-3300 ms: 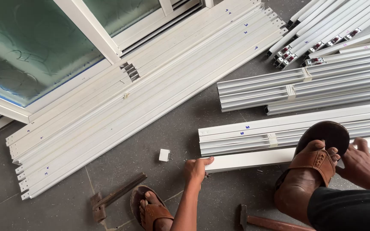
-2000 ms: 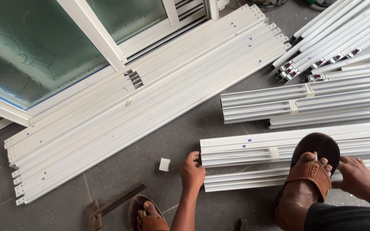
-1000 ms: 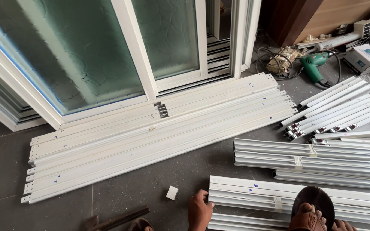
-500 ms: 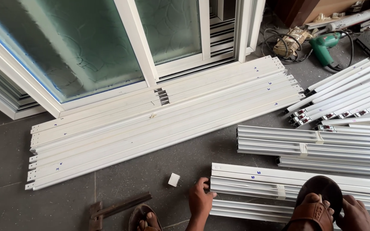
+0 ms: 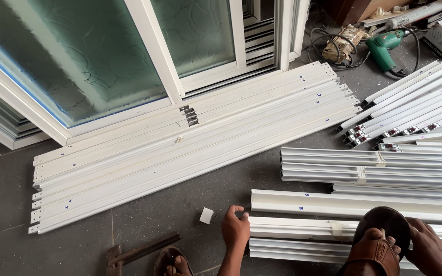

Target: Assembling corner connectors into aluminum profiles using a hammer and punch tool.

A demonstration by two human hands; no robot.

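While we crouch on the floor [image 5: 170, 204], our left hand [image 5: 235, 228] is closed on the end of the bundled white profiles [image 5: 303, 228], which lie flat in front of us, and our right hand [image 5: 432, 246] rests curled at the sandal [image 5: 379, 240] that presses this bundle down; whether its grip holds anything we cannot tell. We judge that the cut ends can scratch the fingers if the bundle slides, and the tape [image 5: 337, 228] around it may let pieces shift. Also the small white block [image 5: 206, 215] just beside the left hand could be knocked away.
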